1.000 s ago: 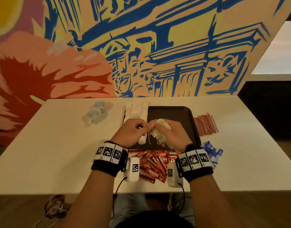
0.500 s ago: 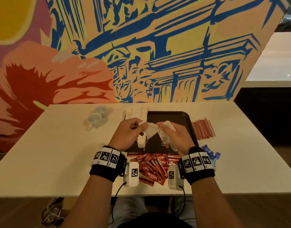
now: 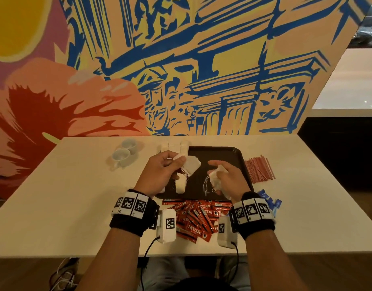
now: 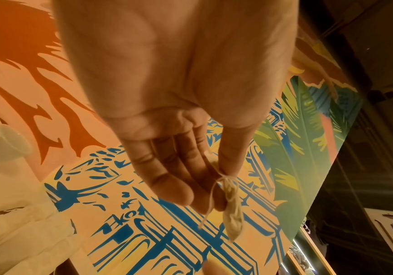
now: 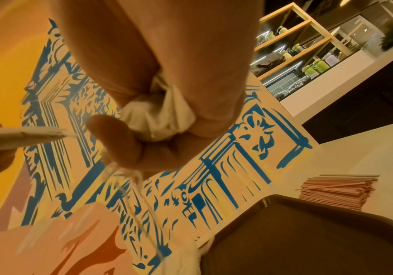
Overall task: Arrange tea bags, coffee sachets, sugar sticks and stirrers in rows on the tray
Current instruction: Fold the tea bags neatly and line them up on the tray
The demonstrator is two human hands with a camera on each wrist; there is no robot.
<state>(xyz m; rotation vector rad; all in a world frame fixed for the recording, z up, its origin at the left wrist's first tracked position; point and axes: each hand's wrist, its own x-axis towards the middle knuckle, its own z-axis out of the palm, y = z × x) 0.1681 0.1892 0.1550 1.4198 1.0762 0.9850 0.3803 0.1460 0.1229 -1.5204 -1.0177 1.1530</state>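
Note:
Above the left part of the dark tray [image 3: 219, 157], my left hand [image 3: 177, 160] pinches a single white tea bag [image 3: 191, 165] between thumb and fingers. In the left wrist view this tea bag [image 4: 233, 222] hangs from the fingertips with its string looped. My right hand [image 3: 218, 172] is over the tray's near middle and grips a bundle of tea bags [image 3: 215, 181] with strings dangling. The right wrist view shows the bundle [image 5: 160, 119] crumpled in the fist. More tea bags [image 3: 180, 184] lie along the tray's left edge.
Red coffee sachets [image 3: 196, 217] are heaped on the table just in front of the tray. Red stirrers [image 3: 259, 170] lie to its right, with blue sugar sticks [image 3: 269, 201] nearer me. Two white cups [image 3: 124, 154] stand at the far left. The mural wall backs the table.
My hands were together over the tray. They have moved apart, and the left hand now holds one tea bag separated from the bundle in the right hand.

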